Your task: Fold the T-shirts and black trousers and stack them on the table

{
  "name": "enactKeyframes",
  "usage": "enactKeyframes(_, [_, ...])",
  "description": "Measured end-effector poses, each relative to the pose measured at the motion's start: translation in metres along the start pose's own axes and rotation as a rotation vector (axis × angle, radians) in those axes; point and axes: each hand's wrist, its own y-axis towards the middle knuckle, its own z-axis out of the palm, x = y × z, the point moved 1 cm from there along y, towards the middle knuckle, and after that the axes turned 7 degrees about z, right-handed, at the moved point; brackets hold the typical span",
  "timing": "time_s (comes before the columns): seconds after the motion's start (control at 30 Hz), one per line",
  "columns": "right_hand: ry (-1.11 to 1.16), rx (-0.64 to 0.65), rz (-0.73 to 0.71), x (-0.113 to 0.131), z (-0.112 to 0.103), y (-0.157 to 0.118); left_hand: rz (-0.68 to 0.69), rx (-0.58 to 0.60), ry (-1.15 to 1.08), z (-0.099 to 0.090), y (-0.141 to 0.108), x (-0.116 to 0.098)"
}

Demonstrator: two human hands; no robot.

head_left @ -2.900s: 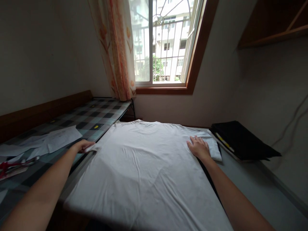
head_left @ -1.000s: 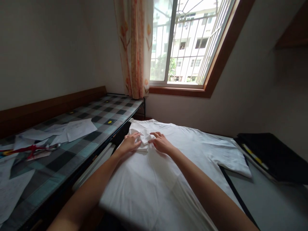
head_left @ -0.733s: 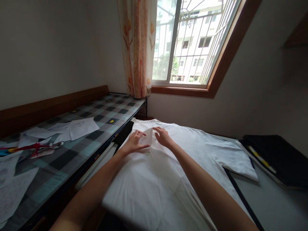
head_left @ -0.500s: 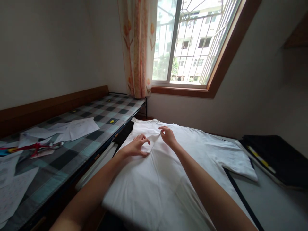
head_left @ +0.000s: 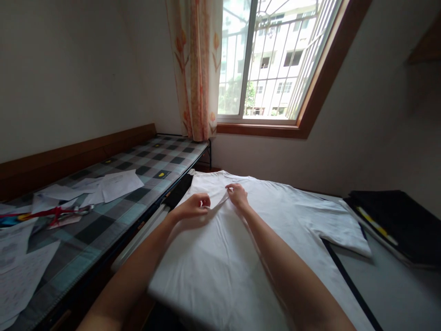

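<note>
A white short-sleeved T-shirt [head_left: 220, 266] lies spread over a table, its collar toward the window and one sleeve reaching out to the right. Near its upper middle, my right hand [head_left: 237, 195] pinches the cloth between thumb and fingertips and lifts a small ridge. My left hand [head_left: 193, 205] is just left of that ridge, low over the shirt, with its fingers curled closed. Whether cloth is caught inside those fingers I cannot make out. Creases run from the pinched spot toward the near hem.
On the left stands a bed with a checked mattress [head_left: 138, 193], bearing loose papers [head_left: 120, 184] and a red-strapped item [head_left: 58, 214]. A black folder-like stack [head_left: 396, 225] rests on the grey tabletop [head_left: 392, 289] at right. Behind are a curtain [head_left: 200, 69] and a barred window [head_left: 272, 69].
My left hand's spread fingers have curled closed, and the hand has shifted slightly left. My right hand has moved slightly left and down; the cloth ridge at its fingertips stands out more.
</note>
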Motion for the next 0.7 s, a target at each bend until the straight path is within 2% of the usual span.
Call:
enactKeyframes(0.1, [0.205,-0.088,-0.105,-0.002,-0.002,-0.002,-0.054,-0.018,-0.051,-0.012,-0.002,0.000])
enactKeyframes(0.17, [0.290,-0.128,-0.150,-0.005,-0.001,-0.009,-0.082,0.050,-0.071,-0.015,-0.004,0.002])
enactKeyframes(0.3, [0.385,-0.076,-0.103,-0.013,0.001,-0.022,-0.108,0.220,-0.101,-0.012,-0.007,0.009])
enactKeyframes(0.4, [0.384,-0.093,-0.079,-0.015,0.000,-0.028,-0.110,0.327,-0.137,-0.007,-0.008,0.013])
enactKeyframes(0.47, [0.338,-0.113,-0.095,-0.016,-0.001,-0.031,-0.130,0.347,-0.165,-0.005,-0.007,0.017])
enactKeyframes(0.5, [0.310,-0.113,-0.103,-0.016,-0.002,-0.032,-0.142,0.307,-0.164,-0.005,-0.006,0.020])
enactKeyframes(0.57, [0.264,-0.101,-0.111,-0.016,-0.002,-0.033,-0.182,0.118,-0.079,-0.005,-0.003,0.029])
enactKeyframes(0.63, [0.243,-0.090,-0.118,-0.015,-0.002,-0.035,-0.276,-0.120,0.148,-0.006,-0.003,0.043])
enactKeyframes(0.7, [0.236,-0.086,-0.131,-0.015,-0.001,-0.036,-0.404,-0.257,0.413,-0.007,-0.005,0.058])
